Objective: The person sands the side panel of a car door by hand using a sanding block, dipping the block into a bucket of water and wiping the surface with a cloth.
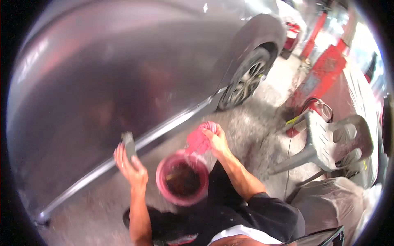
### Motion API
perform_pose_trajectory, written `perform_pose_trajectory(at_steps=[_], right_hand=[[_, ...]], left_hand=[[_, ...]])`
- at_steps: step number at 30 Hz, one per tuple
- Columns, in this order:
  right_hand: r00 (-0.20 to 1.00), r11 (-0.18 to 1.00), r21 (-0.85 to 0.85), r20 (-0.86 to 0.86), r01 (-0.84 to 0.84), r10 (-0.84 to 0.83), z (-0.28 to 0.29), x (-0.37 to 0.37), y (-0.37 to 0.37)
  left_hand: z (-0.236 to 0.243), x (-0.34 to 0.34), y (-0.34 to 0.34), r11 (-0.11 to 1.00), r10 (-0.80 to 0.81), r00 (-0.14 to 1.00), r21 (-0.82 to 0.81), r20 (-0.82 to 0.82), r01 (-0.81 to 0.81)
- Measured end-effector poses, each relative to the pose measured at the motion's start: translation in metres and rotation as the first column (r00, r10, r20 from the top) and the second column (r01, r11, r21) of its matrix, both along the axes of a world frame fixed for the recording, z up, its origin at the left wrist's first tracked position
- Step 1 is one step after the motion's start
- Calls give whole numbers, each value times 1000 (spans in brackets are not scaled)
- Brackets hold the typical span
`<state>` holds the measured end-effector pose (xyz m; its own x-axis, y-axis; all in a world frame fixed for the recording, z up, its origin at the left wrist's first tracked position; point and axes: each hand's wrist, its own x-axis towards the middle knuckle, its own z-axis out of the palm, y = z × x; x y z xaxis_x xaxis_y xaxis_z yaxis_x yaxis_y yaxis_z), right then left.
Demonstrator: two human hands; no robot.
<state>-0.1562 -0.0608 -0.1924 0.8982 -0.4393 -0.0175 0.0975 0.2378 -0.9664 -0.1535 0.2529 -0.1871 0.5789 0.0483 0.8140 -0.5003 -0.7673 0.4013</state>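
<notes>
My left hand (132, 170) is closed around a small grey-green block (129, 144), perhaps a sanding block, close to the lower part of the dark grey car door (94, 90). My right hand (218, 141) grips a crumpled pink-red cloth (198, 141). The cloth hangs above the right far rim of a pink bucket (161, 177), and water appears to drip from it. Dark liquid fills the bucket, with a small brownish patch in it. The bucket stands on the floor between my forearms, in front of my knees.
A shiny sill strip (164, 130) runs along the car's lower edge to the wheel (248, 80). To the right are a grey plastic chair (322, 141), a red metal post base (324, 71) and a sheet-covered object (334, 197). A thin cable (289, 156) crosses the concrete floor.
</notes>
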Motion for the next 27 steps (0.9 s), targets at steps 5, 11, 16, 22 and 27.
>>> perform_pose_trajectory(at_steps=[5, 11, 16, 22, 27], right_hand=[[928, 948, -317, 360, 28, 93, 122, 19, -80], [802, 318, -782, 590, 537, 95, 222, 125, -167], [816, 74, -816, 577, 574, 40, 217, 217, -216], [693, -173, -674, 668, 718, 271, 417, 284, -250], [866, -13, -910, 391, 415, 313, 513, 329, -239]], left_hand=[[84, 45, -1, 974, 84, 902, 155, 423, -163], [158, 118, 5, 896, 299, 766, 109, 570, -431], [148, 133, 18, 808, 329, 717, 209, 615, -550], [147, 127, 25, 772, 335, 696, 239, 635, -590], [136, 127, 31, 731, 374, 685, 255, 625, -632]])
